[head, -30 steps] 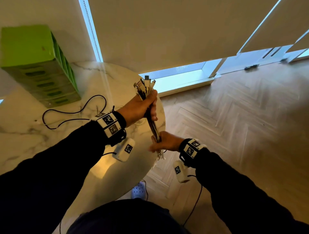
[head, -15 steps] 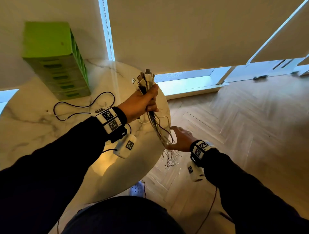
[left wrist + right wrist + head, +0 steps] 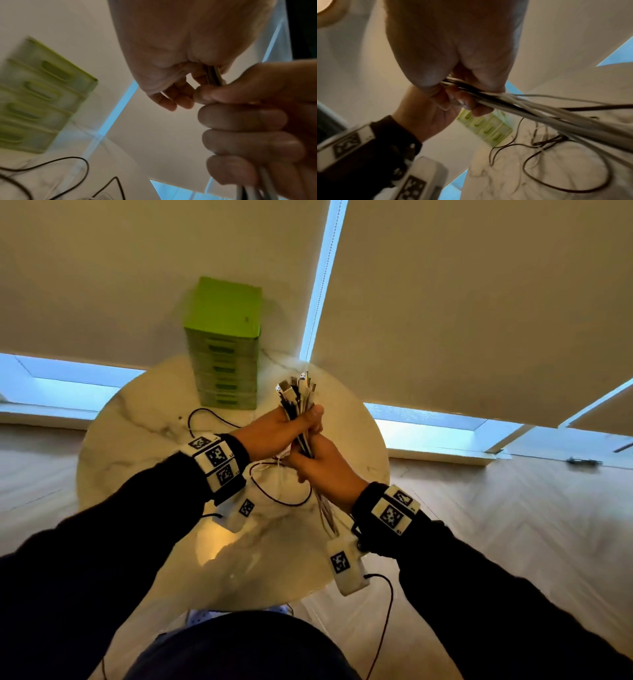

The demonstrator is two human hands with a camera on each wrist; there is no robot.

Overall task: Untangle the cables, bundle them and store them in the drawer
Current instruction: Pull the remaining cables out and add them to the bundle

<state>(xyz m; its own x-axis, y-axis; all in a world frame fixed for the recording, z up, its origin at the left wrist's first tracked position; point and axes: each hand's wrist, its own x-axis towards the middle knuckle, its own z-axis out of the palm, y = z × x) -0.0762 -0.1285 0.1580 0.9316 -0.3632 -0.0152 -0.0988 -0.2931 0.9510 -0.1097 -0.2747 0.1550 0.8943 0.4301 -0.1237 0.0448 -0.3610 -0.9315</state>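
A bundle of black and white cables (image 3: 297, 398) stands upright over the round marble table (image 3: 144, 419), its plugs fanned out at the top. My left hand (image 3: 291, 429) grips the bundle just under the plugs. My right hand (image 3: 320, 462) grips it directly below, touching the left hand. In the left wrist view the bundle (image 3: 214, 75) runs from my left hand's palm (image 3: 171, 56) into the curled right-hand fingers (image 3: 243, 119). In the right wrist view the strands (image 3: 539, 115) leave my right hand (image 3: 464, 86) and trail down to the table. The green drawer unit (image 3: 224, 350) stands at the table's far edge, its drawers closed.
A thin black cable (image 3: 209, 417) lies on the table before the drawer unit, and a black loop (image 3: 274, 498) lies under my hands. Roller blinds hang behind the table. Wooden floor (image 3: 513, 525) lies to the right. A light shoe (image 3: 205, 616) shows under the table edge.
My right hand let go low on the hanging cables, rose, and now grips the bundle right under my left hand. Both hands and the bundle moved over the table, nearer the drawer unit.
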